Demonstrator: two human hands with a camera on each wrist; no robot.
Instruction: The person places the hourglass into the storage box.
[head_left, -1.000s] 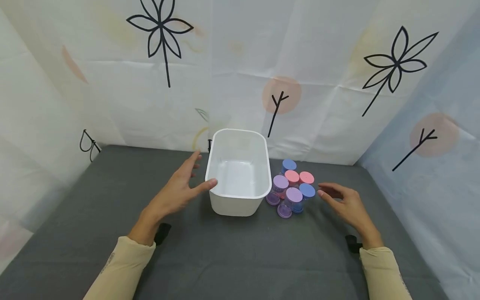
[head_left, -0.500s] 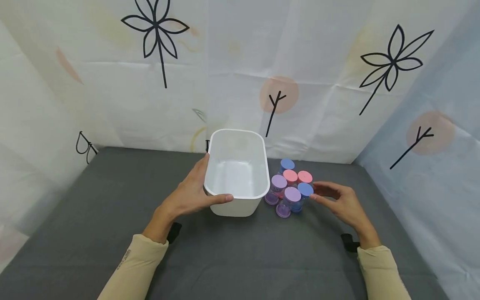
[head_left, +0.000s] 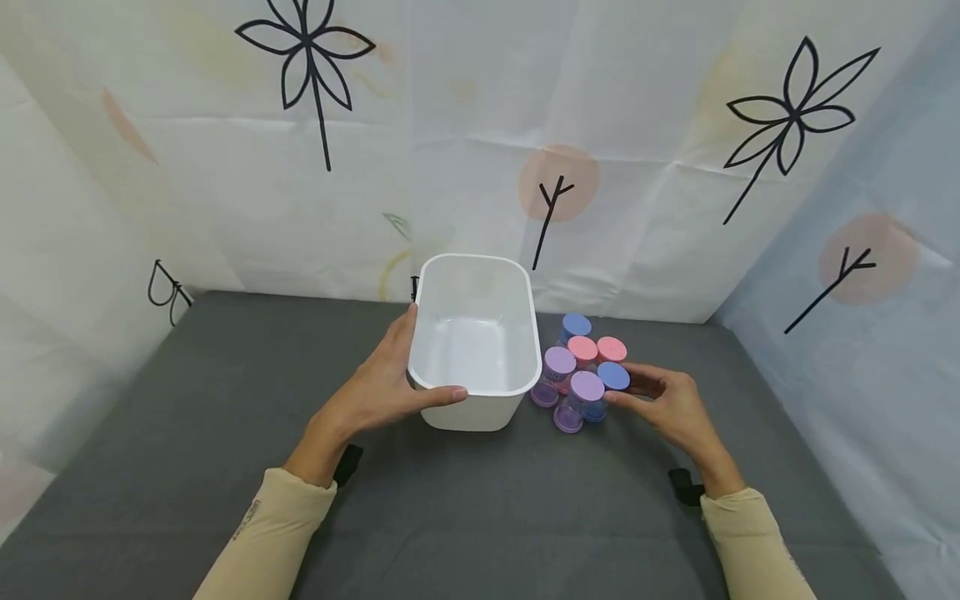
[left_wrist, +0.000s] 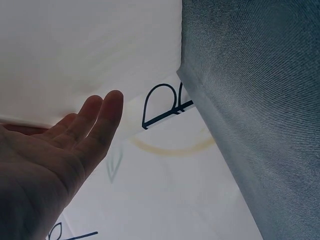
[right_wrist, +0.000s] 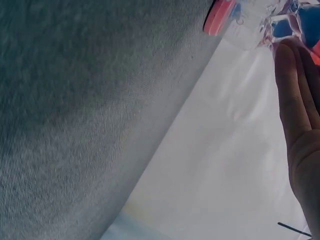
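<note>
A white plastic bin [head_left: 474, 408] stands on the grey table. My left hand [head_left: 371, 375] rests on its left side, thumb across the front below the rim. Straight fingers [left_wrist: 112, 107] lie along the bin's wall in the left wrist view. Right of the bin stand several sand timers with clear bodies and matching caps: purple [head_left: 587, 386], pink [head_left: 612, 348] and blue. My right hand [head_left: 667, 408] holds the near blue sand timer [head_left: 613, 376], thumb in front and fingers behind; its body is partly hidden. In the right wrist view, fingers [right_wrist: 292, 90] reach the clear plastic.
The grey cloth-covered table [head_left: 480, 517] extends left and in front of the bin. A white printed sheet [head_left: 465, 167] hangs close behind the bin and timers, with further sheets at both sides. Other timers crowd closely around the held one.
My left hand has moved right and come onto the bin's side and front. My right hand has moved left from beside the timers and closed around the near blue one.
</note>
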